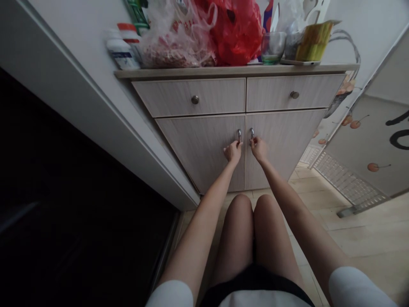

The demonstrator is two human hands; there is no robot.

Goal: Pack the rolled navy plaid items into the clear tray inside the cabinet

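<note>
Pale wood-grain cabinet doors [204,153] stand shut, meeting in the middle below the drawers [188,97]. Your left hand [233,152] closes on the left handle [239,135], your right hand [258,149] on the right handle [252,133]. The panels are likely rigid and light, and the small metal grips look smooth, so hook your fingers well behind them.

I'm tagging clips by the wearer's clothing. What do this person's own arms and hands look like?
Both arms are bare below short white sleeves: left sleeve, right sleeve. The left hand and right hand wear no gloves; no watch, bracelet or ring shows, though the hands are small and dim in this view.
</note>
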